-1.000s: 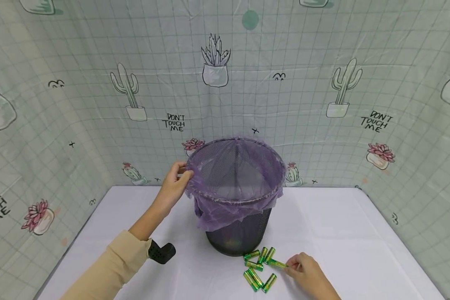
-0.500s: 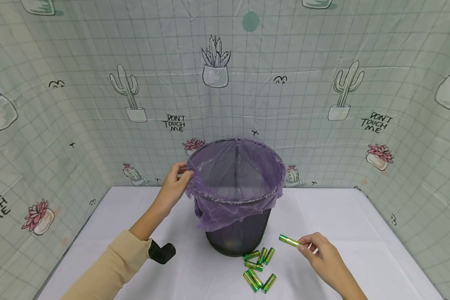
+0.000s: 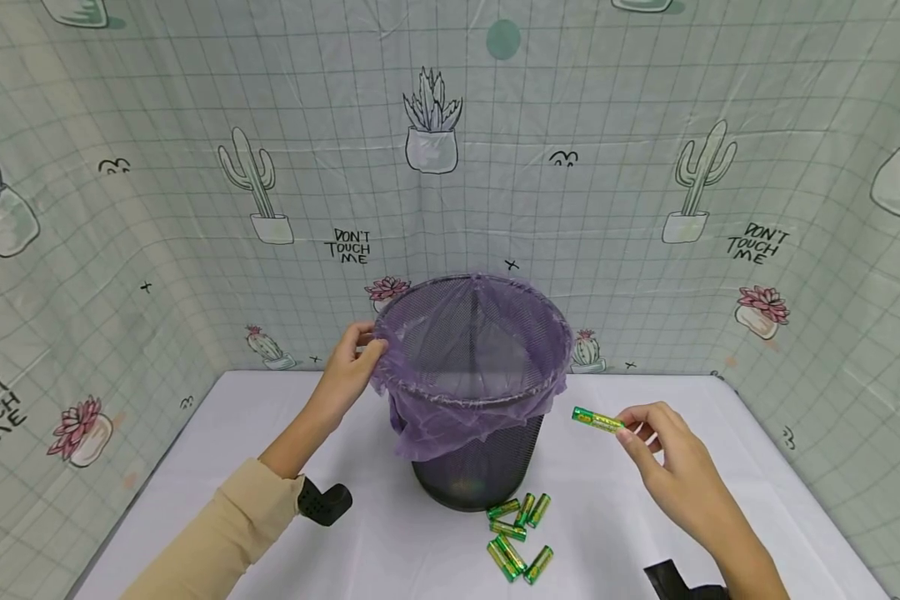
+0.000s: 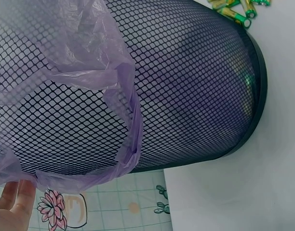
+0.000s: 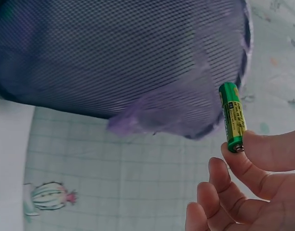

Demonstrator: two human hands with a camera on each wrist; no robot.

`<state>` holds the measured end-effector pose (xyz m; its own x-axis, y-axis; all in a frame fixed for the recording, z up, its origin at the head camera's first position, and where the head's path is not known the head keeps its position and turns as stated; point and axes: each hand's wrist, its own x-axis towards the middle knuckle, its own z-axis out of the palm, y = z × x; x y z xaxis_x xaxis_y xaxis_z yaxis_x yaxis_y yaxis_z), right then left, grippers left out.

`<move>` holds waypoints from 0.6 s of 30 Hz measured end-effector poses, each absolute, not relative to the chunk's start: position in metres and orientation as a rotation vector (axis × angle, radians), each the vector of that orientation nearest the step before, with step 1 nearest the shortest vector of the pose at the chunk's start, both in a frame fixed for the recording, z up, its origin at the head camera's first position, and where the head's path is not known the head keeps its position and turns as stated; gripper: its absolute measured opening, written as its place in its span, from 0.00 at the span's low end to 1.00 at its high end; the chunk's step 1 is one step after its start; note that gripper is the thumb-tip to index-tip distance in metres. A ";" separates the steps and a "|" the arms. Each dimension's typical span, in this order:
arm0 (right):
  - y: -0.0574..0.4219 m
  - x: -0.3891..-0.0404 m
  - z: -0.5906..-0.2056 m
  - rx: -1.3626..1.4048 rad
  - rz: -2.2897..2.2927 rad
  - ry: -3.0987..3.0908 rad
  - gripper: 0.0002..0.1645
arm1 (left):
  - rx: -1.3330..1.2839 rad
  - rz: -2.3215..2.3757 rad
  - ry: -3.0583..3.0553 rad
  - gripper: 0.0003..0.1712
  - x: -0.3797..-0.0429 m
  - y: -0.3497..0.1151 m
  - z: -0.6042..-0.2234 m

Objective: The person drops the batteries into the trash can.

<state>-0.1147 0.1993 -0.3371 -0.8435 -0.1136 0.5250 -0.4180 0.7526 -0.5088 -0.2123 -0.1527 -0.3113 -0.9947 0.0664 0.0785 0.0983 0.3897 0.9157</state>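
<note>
A black mesh wastebasket (image 3: pixel 525 458) stands upright on the table, a thin purple bin liner (image 3: pixel 450 429) folded over its rim. My left hand (image 3: pixel 348 375) grips the lined rim at the left, thumb outside on the plastic; in the left wrist view its fingers (image 4: pixel 23 199) meet the liner's edge. To the right of the basket, raised above the table, my right hand (image 3: pixel 671 462) pinches one end of a green and yellow battery (image 3: pixel 597 419) between thumb and forefinger. In the right wrist view the battery (image 5: pixel 231 115) points away from the palm, its other fingers loosely bent.
Several more green batteries (image 3: pixel 507 531) lie loose on the white table (image 3: pixel 375 550) by the basket's foot. Green and yellow show through the mesh low in the basket (image 4: pixel 248 89). A cactus-print cloth (image 3: pixel 330 108) surrounds the table behind and at the sides.
My right hand has lifted one battery from the group, carrying it up and to the right. My left hand stays on the basket's rim.
</note>
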 end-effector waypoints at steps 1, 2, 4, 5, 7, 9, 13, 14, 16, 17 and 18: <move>0.198 -0.115 -0.332 0.416 0.875 -2.472 0.07 | -0.153 -1.714 -2.597 0.30 -0.212 -0.153 -0.311; 0.196 -0.116 -0.327 0.432 0.875 -2.461 0.07 | -0.154 -1.714 -2.597 0.30 -0.212 -0.153 -0.311; 0.193 -0.117 -0.318 0.466 0.867 -2.439 0.06 | -0.158 -1.716 -2.594 0.29 -0.211 -0.153 -0.311; 0.191 -0.118 -0.313 0.484 0.862 -2.427 0.06 | -0.160 -1.717 -2.594 0.29 -0.211 -0.153 -0.311; 0.186 -0.119 -0.305 0.516 0.847 -2.415 0.05 | -0.156 -1.720 -2.594 0.29 -0.211 -0.153 -0.311; 0.182 -0.120 -0.299 0.544 0.822 -2.402 0.05 | -0.156 -1.721 -2.595 0.30 -0.211 -0.153 -0.312; 0.175 -0.123 -0.290 0.576 0.787 -2.382 0.04 | -0.158 -1.730 -2.591 0.30 -0.211 -0.153 -0.312; 0.173 -0.124 -0.288 0.583 0.784 -2.377 0.04 | -0.161 -1.730 -2.589 0.30 -0.211 -0.153 -0.312; 0.170 -0.126 -0.285 0.594 0.784 -2.379 0.04 | -0.164 -1.735 -2.583 0.30 -0.211 -0.153 -0.312; 0.168 -0.127 -0.284 0.598 0.783 -2.384 0.04 | -0.169 -1.732 -2.582 0.30 -0.211 -0.153 -0.312; 0.167 -0.128 -0.282 0.601 0.788 -2.392 0.04 | -0.172 -1.731 -2.581 0.30 -0.210 -0.153 -0.312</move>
<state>-0.1277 0.1665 -0.2824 -0.7514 -0.2369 0.6159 -0.5566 0.7289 -0.3987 -0.2104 -0.1526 -0.3124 -0.9935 0.0752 0.0860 0.1081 0.3755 0.9205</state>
